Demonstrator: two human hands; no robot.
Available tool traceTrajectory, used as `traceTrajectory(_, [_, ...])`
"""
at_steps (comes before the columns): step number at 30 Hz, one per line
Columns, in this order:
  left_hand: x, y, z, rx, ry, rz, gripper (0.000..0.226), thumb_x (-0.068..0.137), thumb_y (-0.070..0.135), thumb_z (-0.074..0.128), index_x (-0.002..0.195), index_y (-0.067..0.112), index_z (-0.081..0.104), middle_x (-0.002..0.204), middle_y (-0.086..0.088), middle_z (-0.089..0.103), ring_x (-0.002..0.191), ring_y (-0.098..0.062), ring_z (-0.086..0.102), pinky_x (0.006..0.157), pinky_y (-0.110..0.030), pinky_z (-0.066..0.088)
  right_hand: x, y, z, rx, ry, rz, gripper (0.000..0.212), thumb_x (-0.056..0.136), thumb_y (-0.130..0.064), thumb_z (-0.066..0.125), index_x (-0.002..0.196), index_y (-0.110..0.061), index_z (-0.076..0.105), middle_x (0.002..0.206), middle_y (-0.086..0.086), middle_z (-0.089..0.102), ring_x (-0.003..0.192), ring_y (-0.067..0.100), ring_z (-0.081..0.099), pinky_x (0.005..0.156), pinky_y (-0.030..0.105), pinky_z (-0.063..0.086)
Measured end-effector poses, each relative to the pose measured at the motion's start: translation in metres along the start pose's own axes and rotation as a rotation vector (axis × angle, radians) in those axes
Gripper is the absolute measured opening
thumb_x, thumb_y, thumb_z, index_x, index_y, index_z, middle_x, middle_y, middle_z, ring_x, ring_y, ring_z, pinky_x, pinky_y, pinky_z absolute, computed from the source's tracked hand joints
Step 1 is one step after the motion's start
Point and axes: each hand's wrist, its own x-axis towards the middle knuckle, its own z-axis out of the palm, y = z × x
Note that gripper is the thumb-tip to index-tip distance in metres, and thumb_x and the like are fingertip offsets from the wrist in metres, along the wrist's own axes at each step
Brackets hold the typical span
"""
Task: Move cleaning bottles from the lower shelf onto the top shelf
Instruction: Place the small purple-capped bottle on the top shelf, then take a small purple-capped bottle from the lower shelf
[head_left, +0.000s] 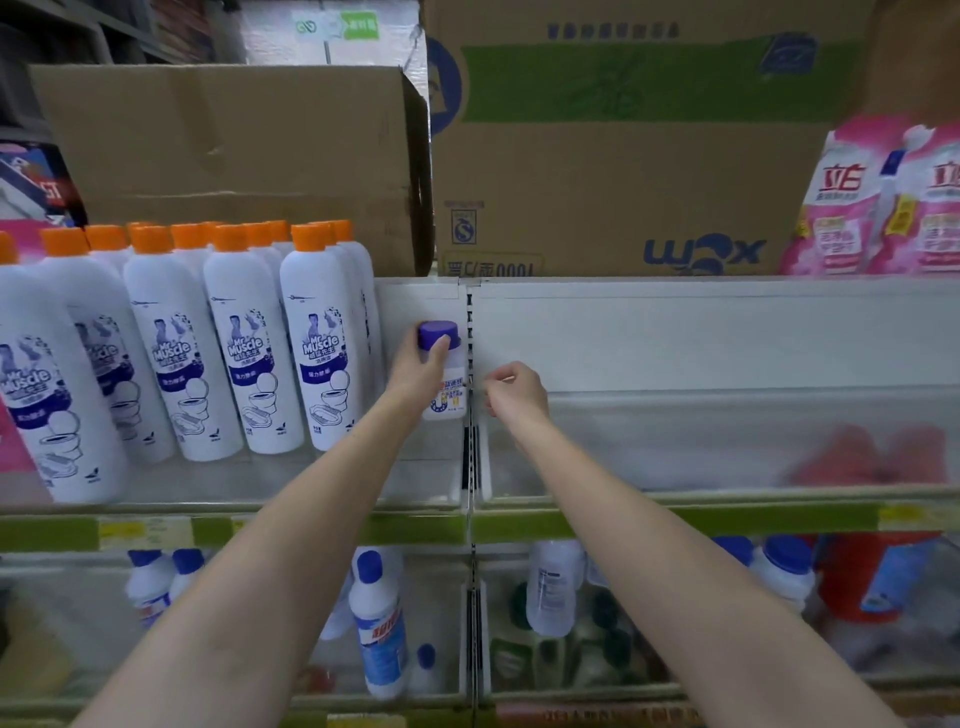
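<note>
A small white drain-cleaner bottle w/ purple cap (441, 374) is held at the top shelf (415, 499), in the gap just right of the Mr Muscle row and just left of the slotted upright (470, 395); the left hand (421, 371) is wrapped round its upper body, thumb up on the cap. The bottle's base appears near the shelf deck but whether it is set down can't be told. The right hand (514, 387) is loosely curled beside the upright w/ nothing held. Step in hand, as judged: placement of one bottle on the top shelf, near done. Next move calls for the bottle to be seated upright and released w/o knocking the nearest Mr Muscle bottle (324, 343), then a reach down to the lower shelf (415, 696) for another. Counts: 1 bottle in hand; approx 5 Mr Muscle toilet-cleaner bottles w/ orange caps across the front row, w/ more behind (approx 10 or more caps seen, exact no. not countable). On the lower shelf left bay: 1 tall blue-capped bleach-type bottle (379, 623) at front, 2 blue-capped bottles (156, 577) at far left, 1 smaller one low behind it. Right bay: 1 clear-white bottle (553, 587), 2 blue-capped bottles (779, 566) further right, plus dark-capped items too blurred to count. Above: 2 cardboard cartons (234, 156) and 2 pink detergent refill pouches (883, 197). Much of the lower shelf remains stocked, so the task is judged early to mid-way
</note>
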Motion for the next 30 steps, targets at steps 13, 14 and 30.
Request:
traceTrajectory(13, [0.024,-0.013,-0.001,0.099,0.097,0.012,0.039,0.101,0.033,0.051,0.137,0.017,0.049,0.135,-0.005,0.047,0.117,-0.02,0.052,0.097,-0.031,0.047,0.023,0.01,0.018,-0.137,-0.033,-0.151,0.018,0.091,-0.01,0.055,0.107,-0.01,0.062,0.099,0.0,0.061,0.096,0.021,0.059,0.082,0.027,0.044])
traceTrajectory(14, [0.024,-0.012,-0.002,0.114,0.094,0.01,0.039,0.101,0.034,0.051,0.136,0.017,0.049,0.134,-0.005,0.049,0.118,-0.021,0.052,0.102,-0.036,0.045,0.021,0.011,0.017,-0.151,-0.03,-0.166,0.018,0.091,-0.01,0.055,0.107,-0.01,0.062,0.099,0.002,0.062,0.098,0.023,0.06,0.083,0.028,0.046])
traceTrajectory(30, [-0.056,0.012,-0.029,0.29,-0.033,-0.137,0.028,0.096,0.014,0.054,0.119,0.0,0.06,0.118,-0.018,0.065,0.11,-0.033,0.063,0.092,-0.036,0.052,-0.071,-0.004,-0.013,-0.169,0.198,-0.153,0.013,0.088,-0.01,0.06,0.1,-0.012,0.065,0.089,-0.001,0.062,0.087,0.018,0.058,0.073,0.022,0.037])
